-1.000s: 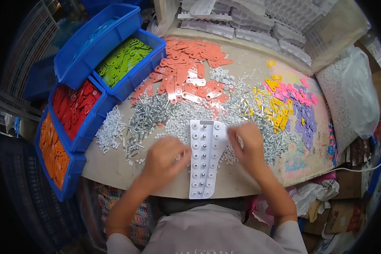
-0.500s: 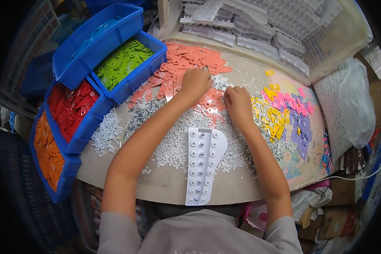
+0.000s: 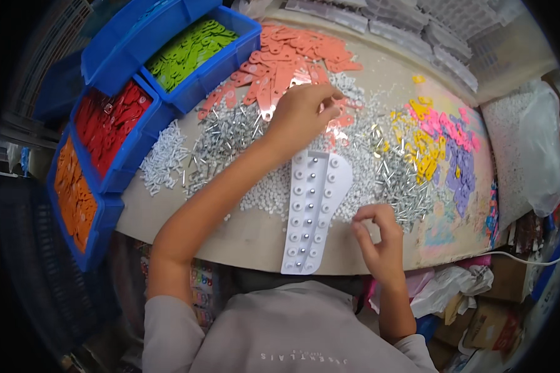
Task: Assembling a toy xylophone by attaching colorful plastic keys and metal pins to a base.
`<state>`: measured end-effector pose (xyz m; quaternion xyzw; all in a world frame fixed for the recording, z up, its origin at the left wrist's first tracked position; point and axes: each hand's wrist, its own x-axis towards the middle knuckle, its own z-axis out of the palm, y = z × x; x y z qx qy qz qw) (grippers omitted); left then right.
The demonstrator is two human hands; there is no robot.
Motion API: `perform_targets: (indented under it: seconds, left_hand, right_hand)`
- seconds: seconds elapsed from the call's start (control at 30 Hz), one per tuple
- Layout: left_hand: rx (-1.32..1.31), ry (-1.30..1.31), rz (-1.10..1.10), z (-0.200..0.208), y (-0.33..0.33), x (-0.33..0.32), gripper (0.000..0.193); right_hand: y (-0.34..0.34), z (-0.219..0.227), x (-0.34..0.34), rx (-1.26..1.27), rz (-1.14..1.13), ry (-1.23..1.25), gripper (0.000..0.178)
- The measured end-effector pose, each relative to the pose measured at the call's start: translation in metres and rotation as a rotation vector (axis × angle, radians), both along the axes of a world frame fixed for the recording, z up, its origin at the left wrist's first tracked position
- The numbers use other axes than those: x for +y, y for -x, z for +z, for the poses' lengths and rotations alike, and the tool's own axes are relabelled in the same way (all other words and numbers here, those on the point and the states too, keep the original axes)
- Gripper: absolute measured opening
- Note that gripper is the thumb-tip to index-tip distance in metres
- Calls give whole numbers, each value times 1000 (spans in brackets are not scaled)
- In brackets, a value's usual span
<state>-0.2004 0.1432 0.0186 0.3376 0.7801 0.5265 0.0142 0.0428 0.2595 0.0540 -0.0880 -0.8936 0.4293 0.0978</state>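
- White, elongated plastic tray lies on the beige tabletop, long axis toward the person. Near end at the table's edge; far end bulges out to the right.
- Tray contents: a column of white ring-shaped plastic pieces along each side; a row of small round silver metal studs down the middle channel.
- Left hand: raised just beyond the tray's far end, over the loose parts. Fingers bent, thumb and fingertips in a narrow pose. Cannot tell whether anything is held.
- Right hand: just right of the tray's near half, apart from it. Thumb and forefinger curve into a loop, tips close. Cannot tell whether anything is held.
- Around the tray: spread of small, round white plastic beads.
- Silver metal pins, two heaps: left heap, right heap.
- Beyond the left hand: pile of flat, salmon-coloured plastic strips.
- Further left: heap of short white plastic rods; past it, blue plastic bins with green, red and orange flat pieces.
- Further right: yellow plastic pieces, pink plastic pieces, purple plastic pieces.
- Right edge: translucent plastic bag.
- Far side: stacked clear plastic trays.
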Motion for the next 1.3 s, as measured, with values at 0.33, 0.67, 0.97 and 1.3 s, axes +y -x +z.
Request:
perform_targets:
  seconds: [0.33,0.67,0.97,1.3]
  left_hand:
    - [-101,204,-83,16,-176,-143,10]
    - [-95,145,-42,-11,-217,-138,10]
    - [-196,139,14,-9,-222,-137,8]
    - [328,184,37,-28,-227,-144,21]
  right_hand:
    - [-41,-3,-41,-184,240,210,11]
    - [-40,-19,-58,-103,251,43,13]
    - [-49,-43,-50,173,337,-173,18]
    - [-35,-19,-47,135,449,-217,21]
